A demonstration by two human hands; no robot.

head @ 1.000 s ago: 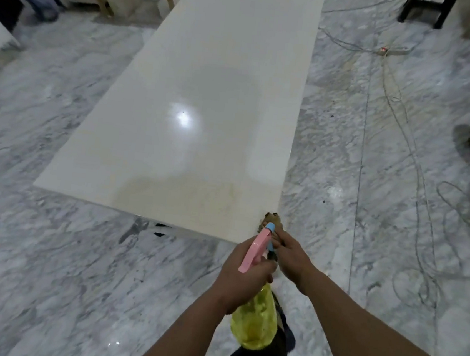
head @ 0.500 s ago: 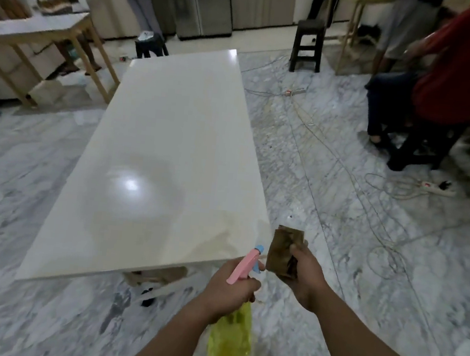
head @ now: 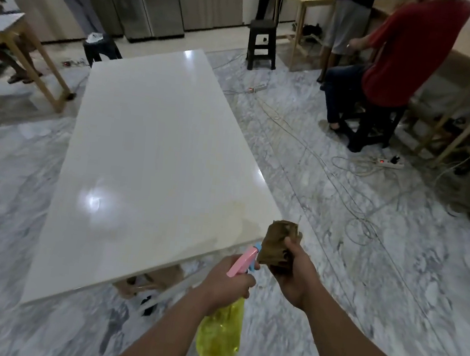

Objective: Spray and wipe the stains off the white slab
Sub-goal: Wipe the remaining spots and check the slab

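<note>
Left hand (head: 226, 285) grips the spray bottle (head: 222, 333), right hand (head: 294, 274) clutches the brown cloth (head: 277, 244), lower centre; fired from here, mist could miss the white slab (head: 149, 151).

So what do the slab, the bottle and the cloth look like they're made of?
Slab: probably polished stone or a stone composite, given its off-white gloss and mirrored lamp glare. Bottle: translucent yellow plastic with a pink trigger. Cloth: soft brown fabric, crumpled, possibly microfibre.
</note>
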